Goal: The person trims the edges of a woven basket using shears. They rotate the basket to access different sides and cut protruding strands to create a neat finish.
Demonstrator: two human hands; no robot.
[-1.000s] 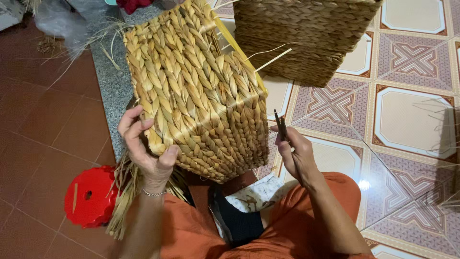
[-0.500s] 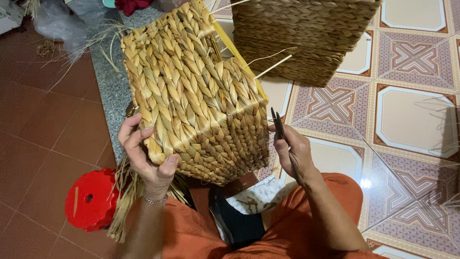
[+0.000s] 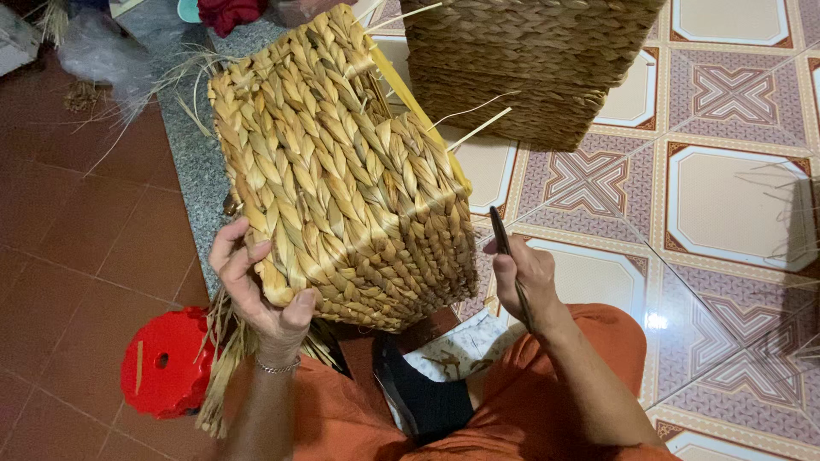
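Left hand [image 3: 256, 290] clamps lower corner of pale braided straw basket [image 3: 342, 171], fingers curled over edge, thumb beneath; basket tilted over lap, likely to expose its side. Right hand [image 3: 525, 277] pinches thin dark needle-like tool [image 3: 506, 256] just beside basket wall. Darker woven basket [image 3: 521, 68] stands behind on patterned tile floor [image 3: 735, 196]. Red plastic stool [image 3: 166, 363] and loose straw bundle [image 3: 224, 358] lie left; nothing blocks tool.
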